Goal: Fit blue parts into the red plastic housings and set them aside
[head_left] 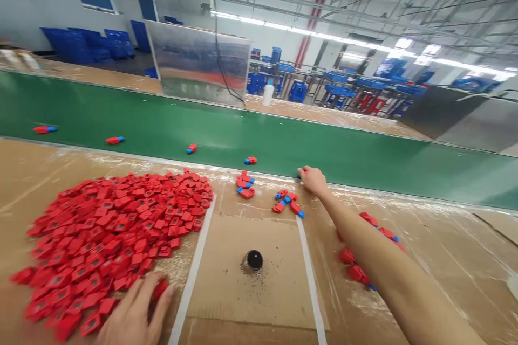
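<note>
My left hand (135,312) rests at the near edge of a big heap of red plastic parts (113,226), fingers curled over one red part (161,288). My right arm stretches far forward; my right hand (312,179) is at the edge of the green conveyor belt (283,145), fingers closed around a small red piece that barely shows. Small clusters of red-and-blue assembled pieces (288,202) lie just behind that hand, and another cluster (245,184) sits further left.
Several red-and-blue pieces (191,148) ride on the belt, spaced toward the left. A black round fixture (254,260) sits on a taped cardboard square. More red pieces (356,269) lie under my right forearm. A metal panel and blue crates stand beyond the belt.
</note>
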A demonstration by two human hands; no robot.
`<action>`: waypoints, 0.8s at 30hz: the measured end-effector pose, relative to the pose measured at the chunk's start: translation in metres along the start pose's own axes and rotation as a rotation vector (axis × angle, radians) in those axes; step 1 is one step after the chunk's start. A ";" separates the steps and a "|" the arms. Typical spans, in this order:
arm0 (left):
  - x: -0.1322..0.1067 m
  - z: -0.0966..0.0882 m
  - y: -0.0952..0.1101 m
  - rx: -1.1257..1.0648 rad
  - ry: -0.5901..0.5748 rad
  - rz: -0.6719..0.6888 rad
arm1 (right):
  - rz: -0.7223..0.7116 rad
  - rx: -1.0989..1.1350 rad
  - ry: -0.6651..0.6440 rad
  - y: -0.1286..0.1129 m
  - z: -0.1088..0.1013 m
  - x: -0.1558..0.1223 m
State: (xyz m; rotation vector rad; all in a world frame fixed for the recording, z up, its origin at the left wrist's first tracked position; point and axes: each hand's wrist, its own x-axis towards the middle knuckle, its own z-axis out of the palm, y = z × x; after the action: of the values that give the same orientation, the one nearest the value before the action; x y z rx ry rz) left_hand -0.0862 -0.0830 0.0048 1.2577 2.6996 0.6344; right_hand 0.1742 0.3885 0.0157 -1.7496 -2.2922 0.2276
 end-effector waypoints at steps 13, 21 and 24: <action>-0.014 -0.027 0.033 -0.384 -0.208 0.051 | -0.236 0.202 -0.017 -0.012 -0.023 -0.047; -0.014 -0.004 0.080 -0.958 -0.381 0.056 | -0.507 0.436 -0.214 0.005 -0.056 -0.169; -0.014 0.008 0.097 -1.115 -0.468 0.064 | -0.508 0.496 -0.238 0.002 -0.063 -0.210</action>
State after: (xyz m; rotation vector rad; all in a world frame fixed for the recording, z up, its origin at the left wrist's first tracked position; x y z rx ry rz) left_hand -0.0065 -0.0353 0.0358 0.9578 1.4773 1.3538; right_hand 0.2461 0.1848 0.0544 -0.9116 -2.4644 0.8493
